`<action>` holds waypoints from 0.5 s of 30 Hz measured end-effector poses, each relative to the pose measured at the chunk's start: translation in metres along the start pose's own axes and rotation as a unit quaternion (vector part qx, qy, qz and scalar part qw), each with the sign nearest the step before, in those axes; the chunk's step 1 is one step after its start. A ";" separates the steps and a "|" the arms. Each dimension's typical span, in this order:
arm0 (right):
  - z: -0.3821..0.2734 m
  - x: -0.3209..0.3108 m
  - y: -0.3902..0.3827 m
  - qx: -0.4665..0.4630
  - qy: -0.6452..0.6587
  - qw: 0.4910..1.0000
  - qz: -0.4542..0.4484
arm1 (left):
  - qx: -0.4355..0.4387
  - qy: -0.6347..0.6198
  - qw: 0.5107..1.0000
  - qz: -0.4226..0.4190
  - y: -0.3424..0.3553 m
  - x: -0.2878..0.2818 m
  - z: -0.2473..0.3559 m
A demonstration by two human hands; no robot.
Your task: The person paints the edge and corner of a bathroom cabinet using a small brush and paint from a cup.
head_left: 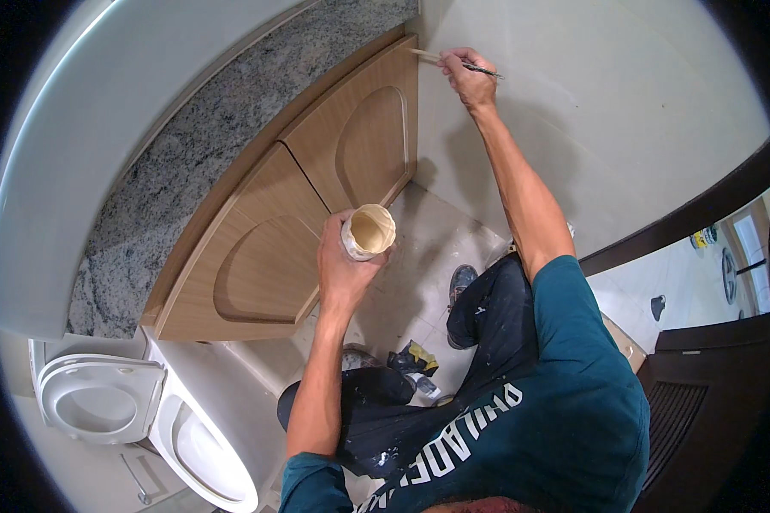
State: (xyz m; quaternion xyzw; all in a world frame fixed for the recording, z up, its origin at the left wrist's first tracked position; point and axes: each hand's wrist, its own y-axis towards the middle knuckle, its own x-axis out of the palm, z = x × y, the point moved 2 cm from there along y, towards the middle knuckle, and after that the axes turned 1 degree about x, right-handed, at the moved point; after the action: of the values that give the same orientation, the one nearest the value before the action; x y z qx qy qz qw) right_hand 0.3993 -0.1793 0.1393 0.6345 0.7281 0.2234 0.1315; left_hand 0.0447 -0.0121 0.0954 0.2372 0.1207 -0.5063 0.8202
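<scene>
My left hand (342, 272) wraps round a small open tub (370, 231) with cream-coloured paint inside and smears on its rim. Further off, at the upper middle, my right hand (470, 81) is closed on a slim paintbrush (424, 55) with a pale front end and a dark handle. The brush's tip is at the upper right corner of a light wood cabinet door (372, 128), where the door meets the white wall (607, 94). Whether the tip touches the wood I cannot tell.
Above the doors runs a grey speckled stone counter (205, 111) with a white curved edge. A white toilet (205, 449) with its lid up stands at the lower left. On the tiled floor between my feet lies a crumpled black and yellow bag (415, 359). A dark doorway (710, 342) opens at the right.
</scene>
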 end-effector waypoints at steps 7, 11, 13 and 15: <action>-0.003 0.002 -0.002 0.016 -0.022 1.000 -0.014 | 0.013 0.012 1.000 0.001 0.000 0.000 0.000; -0.004 0.000 -0.002 -0.013 -0.005 1.000 0.004 | 0.003 0.004 1.000 0.001 0.000 0.001 0.001; -0.004 -0.001 -0.002 -0.001 -0.004 1.000 0.000 | 0.000 0.003 1.000 0.001 -0.001 0.000 0.001; -0.003 0.000 -0.003 0.001 -0.009 1.000 -0.004 | 0.002 0.004 1.000 0.000 -0.001 0.000 0.001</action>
State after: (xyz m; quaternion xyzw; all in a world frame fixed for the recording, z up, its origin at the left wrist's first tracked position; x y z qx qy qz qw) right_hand 0.3953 -0.1799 0.1408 0.6339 0.7296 0.2161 0.1382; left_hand 0.0439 -0.0128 0.0960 0.2414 0.1228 -0.5053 0.8194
